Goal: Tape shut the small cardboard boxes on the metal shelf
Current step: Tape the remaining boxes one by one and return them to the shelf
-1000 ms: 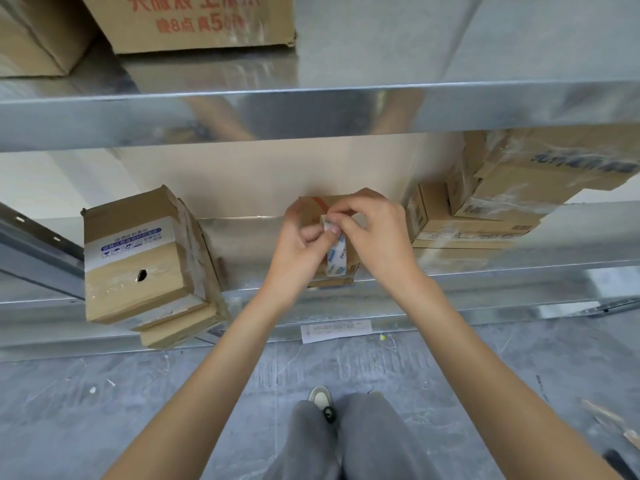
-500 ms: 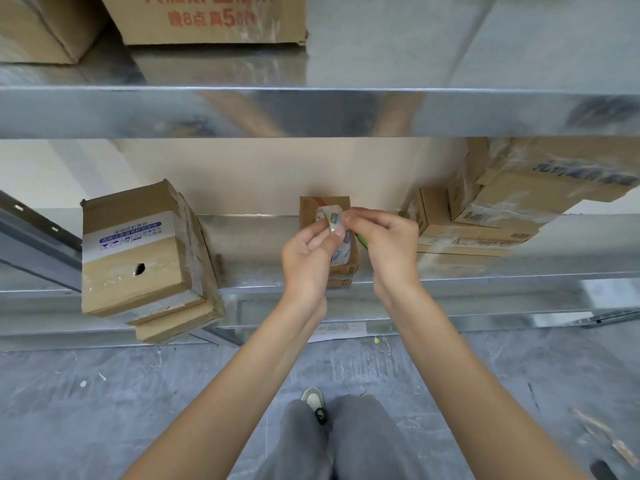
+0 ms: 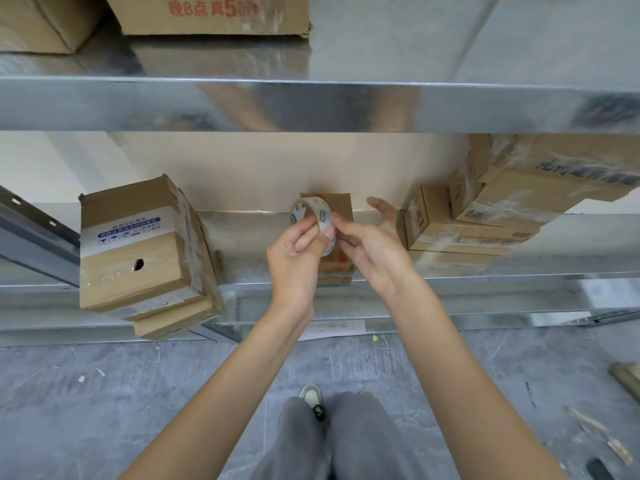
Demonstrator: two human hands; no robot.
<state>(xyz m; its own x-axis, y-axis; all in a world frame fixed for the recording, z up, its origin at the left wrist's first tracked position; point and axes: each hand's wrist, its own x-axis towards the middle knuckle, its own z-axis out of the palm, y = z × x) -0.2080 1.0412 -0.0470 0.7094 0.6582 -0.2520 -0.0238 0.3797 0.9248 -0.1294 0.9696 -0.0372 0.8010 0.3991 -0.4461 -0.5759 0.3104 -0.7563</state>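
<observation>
A small cardboard box (image 3: pixel 341 206) stands on the metal shelf (image 3: pixel 485 271), partly hidden behind my hands. In front of it my left hand (image 3: pixel 294 254) grips a roll of clear tape (image 3: pixel 317 213) with a blue and white core, thumb on the rim. My right hand (image 3: pixel 374 244) is spread beside the roll, fingers loose, its index fingertip touching the roll's edge near my left thumb.
A taped stack of boxes (image 3: pixel 138 251) stands at the shelf's left, hanging over the front edge. More taped boxes (image 3: pixel 485 216) are piled at the right. The upper shelf (image 3: pixel 311 105) carries large cartons (image 3: pixel 214 15). A paper slip (image 3: pixel 332 329) lies on the floor below.
The tape roll has been lifted and turned so its ring faces me. My right hand has let go of its pinch and opened out to the right.
</observation>
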